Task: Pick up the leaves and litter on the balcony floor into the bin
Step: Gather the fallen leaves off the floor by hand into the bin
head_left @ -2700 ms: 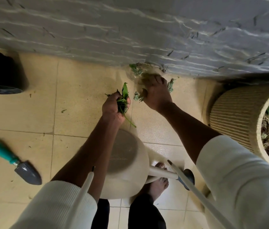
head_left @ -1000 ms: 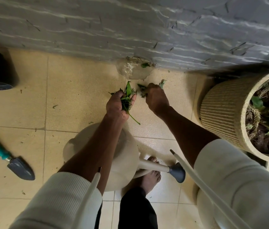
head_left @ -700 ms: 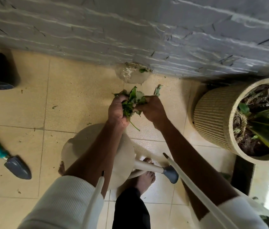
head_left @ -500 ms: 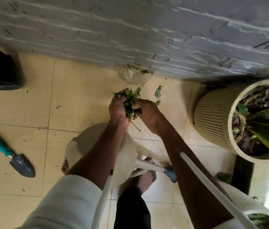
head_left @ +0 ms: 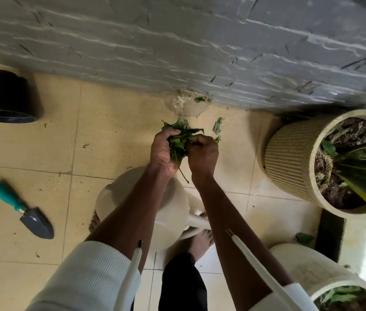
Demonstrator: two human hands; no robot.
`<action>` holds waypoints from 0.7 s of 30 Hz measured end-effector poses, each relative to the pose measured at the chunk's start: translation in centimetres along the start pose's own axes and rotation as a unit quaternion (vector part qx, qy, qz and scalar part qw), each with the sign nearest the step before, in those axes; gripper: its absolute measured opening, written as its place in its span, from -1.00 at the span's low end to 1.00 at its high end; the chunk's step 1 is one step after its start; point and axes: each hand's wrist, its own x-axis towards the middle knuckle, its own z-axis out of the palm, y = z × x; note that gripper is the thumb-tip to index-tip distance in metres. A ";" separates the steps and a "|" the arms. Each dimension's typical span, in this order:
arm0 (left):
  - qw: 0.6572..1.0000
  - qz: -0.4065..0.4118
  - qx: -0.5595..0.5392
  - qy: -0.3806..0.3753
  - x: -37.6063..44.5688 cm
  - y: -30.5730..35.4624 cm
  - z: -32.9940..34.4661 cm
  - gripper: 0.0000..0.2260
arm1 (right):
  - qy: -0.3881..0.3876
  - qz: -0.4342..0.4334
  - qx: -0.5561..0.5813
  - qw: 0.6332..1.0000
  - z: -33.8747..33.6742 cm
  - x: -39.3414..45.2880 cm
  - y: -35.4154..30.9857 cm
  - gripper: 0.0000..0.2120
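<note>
1. Left hand was curled around a bunch of green leaves, gripping it above the balcony floor.
2. Right hand had its fingers curled into the same bunch from the other side, pinching leaves against the left hand's load. Both hands met just in front of the grey stone wall.
3. Loose leaves on floor: one leaf just right of the hands, and a scrap on the pale wet patch at the wall's foot. Another dark leaf lay near the lower planter.
4. Black bin lay at far left by the wall, well apart from the hands; it appeared tipped on its side.
5. Other items: teal-handled trowel on the floor at left; cream watering can beneath the forearms; ribbed planter at right.
6. Risks, judged:
   a. The bunch looked overfull, with stems trailing below; pieces could drop during the carry to the bin.
   b. Floor near the wall looked wet; bare feet beside the watering can could slip or knock it.
   c. Leaves may stick to the wet patch and tear when picked.
   d. If the bin does lie on its side, leaves tossed in could spill back out.
</note>
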 end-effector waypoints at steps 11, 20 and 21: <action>0.995 -0.053 -0.045 0.068 1.6 1.4 -0.8 -0.82 | -0.285 0.046 -0.017 0.957 -3.3 4.9 -0.5 -0.64; 0.993 -0.044 -0.083 0.067 4.3 1.5 -0.4 -0.84 | -0.162 -0.276 -0.564 0.761 -6.3 14.1 6.4 -0.20; 0.994 -0.042 -0.078 0.068 4.5 1.4 -0.7 -0.84 | -0.157 -0.279 -0.566 0.760 -6.2 14.2 6.7 -0.26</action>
